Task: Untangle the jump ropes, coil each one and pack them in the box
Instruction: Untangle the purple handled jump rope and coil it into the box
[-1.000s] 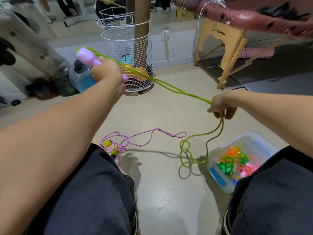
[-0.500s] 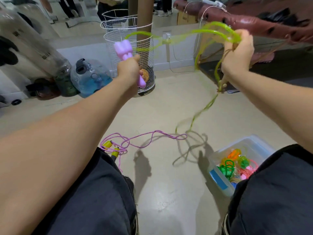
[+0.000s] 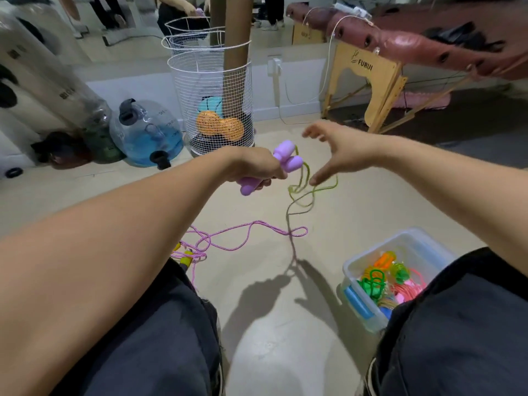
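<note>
Left hand [image 3: 254, 167] at frame centre, fingers clamped on the purple handles [image 3: 283, 164]; right hand [image 3: 340, 151] spread apart, gripping nothing. Green rope [image 3: 303, 192] dangling in loose loops: likely to snag the pink rope [image 3: 243, 235] on the floor below. Box [image 3: 400, 244] lower right, near the knee; bare floor between.

— What's down on the floor [image 3: 285, 324]?
— A pink rope [image 3: 243, 232] in loose loops, a clear plastic box [image 3: 400, 247] of coiled ropes at the right, a wire basket [image 3: 211, 90] and a water jug [image 3: 148, 135] further back
</note>
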